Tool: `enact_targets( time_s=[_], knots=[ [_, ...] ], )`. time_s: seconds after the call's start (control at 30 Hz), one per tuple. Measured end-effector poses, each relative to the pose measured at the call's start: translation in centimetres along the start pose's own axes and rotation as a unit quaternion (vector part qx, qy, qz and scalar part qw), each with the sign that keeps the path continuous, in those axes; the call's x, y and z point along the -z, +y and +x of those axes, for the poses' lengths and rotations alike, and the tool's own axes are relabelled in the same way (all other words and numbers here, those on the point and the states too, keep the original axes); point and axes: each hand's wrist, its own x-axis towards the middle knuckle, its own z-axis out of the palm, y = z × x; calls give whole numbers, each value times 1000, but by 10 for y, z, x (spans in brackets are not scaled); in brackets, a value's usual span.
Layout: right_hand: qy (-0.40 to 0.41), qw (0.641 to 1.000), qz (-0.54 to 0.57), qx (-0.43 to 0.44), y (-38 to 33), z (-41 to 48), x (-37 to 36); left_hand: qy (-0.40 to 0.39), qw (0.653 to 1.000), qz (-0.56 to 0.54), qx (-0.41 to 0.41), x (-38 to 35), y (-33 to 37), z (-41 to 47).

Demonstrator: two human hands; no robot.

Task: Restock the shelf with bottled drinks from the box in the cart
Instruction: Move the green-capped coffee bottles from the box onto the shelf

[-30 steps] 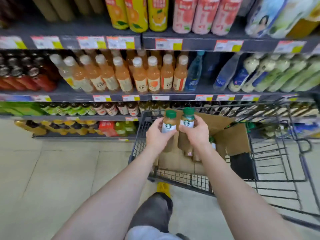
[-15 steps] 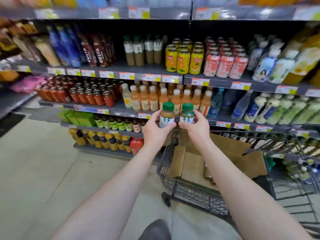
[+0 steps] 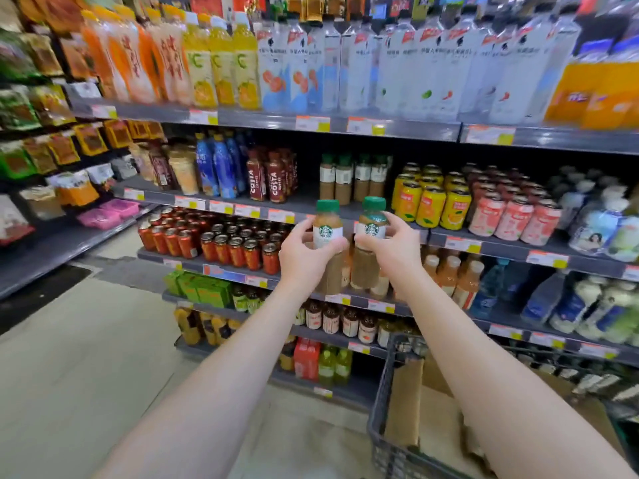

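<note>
Both hands hold green-capped coffee bottles upright, caps toward 12 o'clock, in front of the shelf. The left hand has its grip closed around the left bottle; the right hand wraps the right bottle. Matching bottles stand at 12 o'clock, yellow cans at 2. The cart with the box sits at 5 o'clock.

Middle shelf, centre frame: an open strip of deck lies before four coffee bottles set toward the back. Costa bottles bound it left, yellow cans right. Both hands, left and right, each gripping a bottle, sit just below this gap. Upper shelf edge limits headroom. Cart blocks lower right.
</note>
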Motion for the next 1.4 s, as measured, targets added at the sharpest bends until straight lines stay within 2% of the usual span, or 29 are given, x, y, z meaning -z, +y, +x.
enact_targets(
  time_s=[0.27, 0.5, 0.73, 1.07, 1.3, 1.4],
  knots=[
    [41, 999, -6, 8, -28, 59, -99, -66, 997, -5, -41, 57, -8, 112],
    [68, 997, -37, 0, -17, 85, -141, -123, 992, -17, -30, 67, -31, 169],
    [107, 992, -68, -22, 9, 125, -136, -133, 990, -32, -26, 40, -50, 203],
    [136, 989, -42, -36, 47, 228, -114, -135, 991, -11, -14, -33, -69, 262],
    [110, 992, -62, -20, 66, 290, -97, -64, 997, -44, -13, -77, -84, 294],
    [95, 993, -75, -7, 68, 311, -98, -58, 997, -44, -5, -84, -90, 304]
  ],
)
